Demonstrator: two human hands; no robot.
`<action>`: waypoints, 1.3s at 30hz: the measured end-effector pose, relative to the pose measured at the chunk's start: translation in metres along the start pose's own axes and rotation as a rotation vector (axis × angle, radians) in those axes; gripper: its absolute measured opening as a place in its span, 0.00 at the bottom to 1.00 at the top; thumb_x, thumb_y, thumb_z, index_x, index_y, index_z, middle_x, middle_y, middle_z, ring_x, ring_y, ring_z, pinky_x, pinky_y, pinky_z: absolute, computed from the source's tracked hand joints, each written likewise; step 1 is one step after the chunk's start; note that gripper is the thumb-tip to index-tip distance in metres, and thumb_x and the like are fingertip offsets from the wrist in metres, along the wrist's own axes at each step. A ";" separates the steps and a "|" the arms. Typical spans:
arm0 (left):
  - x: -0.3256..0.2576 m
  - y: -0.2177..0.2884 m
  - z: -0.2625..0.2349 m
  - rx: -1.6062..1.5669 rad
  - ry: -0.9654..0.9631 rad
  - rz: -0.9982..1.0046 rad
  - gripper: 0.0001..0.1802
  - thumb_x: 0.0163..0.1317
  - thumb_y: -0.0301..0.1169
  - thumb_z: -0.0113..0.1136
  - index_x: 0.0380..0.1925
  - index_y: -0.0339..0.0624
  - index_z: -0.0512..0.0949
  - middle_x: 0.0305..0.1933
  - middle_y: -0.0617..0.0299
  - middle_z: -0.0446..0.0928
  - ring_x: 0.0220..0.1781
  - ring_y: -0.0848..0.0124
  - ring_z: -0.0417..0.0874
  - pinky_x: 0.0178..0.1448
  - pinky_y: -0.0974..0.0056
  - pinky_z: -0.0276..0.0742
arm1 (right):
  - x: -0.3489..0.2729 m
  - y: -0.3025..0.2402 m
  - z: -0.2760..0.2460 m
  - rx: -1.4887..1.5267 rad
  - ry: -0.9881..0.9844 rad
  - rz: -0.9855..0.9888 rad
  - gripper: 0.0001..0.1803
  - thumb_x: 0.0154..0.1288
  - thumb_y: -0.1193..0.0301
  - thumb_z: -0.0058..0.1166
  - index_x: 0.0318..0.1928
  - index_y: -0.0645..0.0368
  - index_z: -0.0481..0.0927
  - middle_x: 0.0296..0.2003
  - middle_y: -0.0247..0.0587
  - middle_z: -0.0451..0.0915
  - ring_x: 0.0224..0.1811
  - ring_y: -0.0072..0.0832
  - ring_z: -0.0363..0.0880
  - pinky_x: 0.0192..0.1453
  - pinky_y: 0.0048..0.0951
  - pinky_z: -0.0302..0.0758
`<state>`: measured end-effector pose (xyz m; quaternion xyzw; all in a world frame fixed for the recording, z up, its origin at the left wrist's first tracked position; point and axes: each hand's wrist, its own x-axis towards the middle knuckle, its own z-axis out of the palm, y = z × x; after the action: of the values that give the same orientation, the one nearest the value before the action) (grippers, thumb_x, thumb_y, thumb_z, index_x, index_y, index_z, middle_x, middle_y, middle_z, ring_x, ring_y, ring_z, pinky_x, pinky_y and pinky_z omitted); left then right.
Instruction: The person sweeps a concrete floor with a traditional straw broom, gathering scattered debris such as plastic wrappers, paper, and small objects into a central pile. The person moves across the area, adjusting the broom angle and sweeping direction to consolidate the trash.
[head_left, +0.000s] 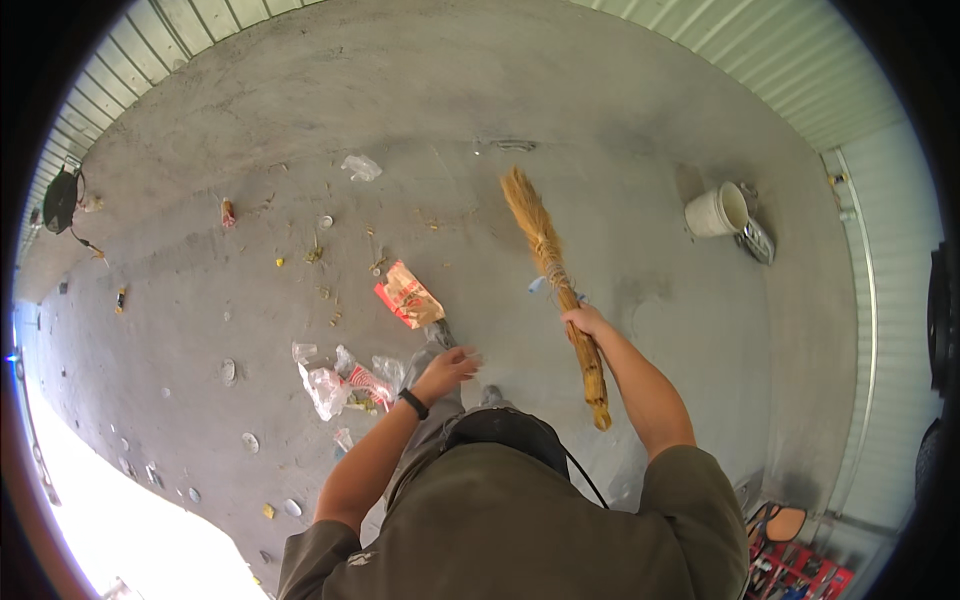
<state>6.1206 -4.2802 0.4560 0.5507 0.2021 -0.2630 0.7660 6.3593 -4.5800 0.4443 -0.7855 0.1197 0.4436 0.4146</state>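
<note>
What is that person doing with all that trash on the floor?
A person stands on a concrete floor, gripping a straw broom in the right hand. The left hand hangs open and empty above a pile of plastic bags and a red snack wrapper. More litter lies scattered to the left.

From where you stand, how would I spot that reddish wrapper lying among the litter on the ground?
Start at the grey concrete floor and find the straw hand broom gripped in the right hand. Just left of the broom lies the flat red and tan snack wrapper. Unlike the clear crumpled plastic bags nearer the left hand, it is opaque and brightly coloured.
</note>
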 end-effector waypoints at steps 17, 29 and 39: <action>0.299 0.219 -0.198 -0.855 0.204 -0.230 0.10 0.69 0.35 0.54 0.43 0.41 0.75 0.27 0.65 0.75 0.22 0.76 0.76 0.25 0.71 0.75 | 0.389 -0.306 0.232 -0.188 -0.203 0.153 0.11 0.48 0.72 0.60 0.32 0.66 0.80 0.29 0.47 0.81 0.31 0.37 0.80 0.40 0.44 0.77; 0.119 0.343 -0.142 -1.057 0.613 -0.312 0.21 0.66 0.25 0.52 0.59 0.47 0.67 0.44 0.61 0.75 0.32 0.73 0.74 0.28 0.71 0.72 | 0.186 -0.401 0.259 -0.359 -0.649 -0.024 0.64 0.57 0.59 0.62 0.75 0.66 0.25 0.56 0.73 0.73 0.56 0.55 0.78 0.61 0.40 0.73; 0.289 0.352 -0.213 -0.955 0.265 -0.227 0.27 0.66 0.26 0.52 0.65 0.54 0.64 0.40 0.62 0.74 0.30 0.73 0.77 0.27 0.70 0.75 | 0.337 -0.436 0.173 -0.056 -0.227 0.182 0.57 0.52 0.74 0.60 0.77 0.59 0.36 0.58 0.56 0.69 0.55 0.38 0.75 0.55 0.40 0.77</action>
<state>6.5623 -4.0397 0.4758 0.1423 0.4540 -0.1508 0.8666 6.6925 -4.1146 0.3681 -0.7274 0.1302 0.5686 0.3614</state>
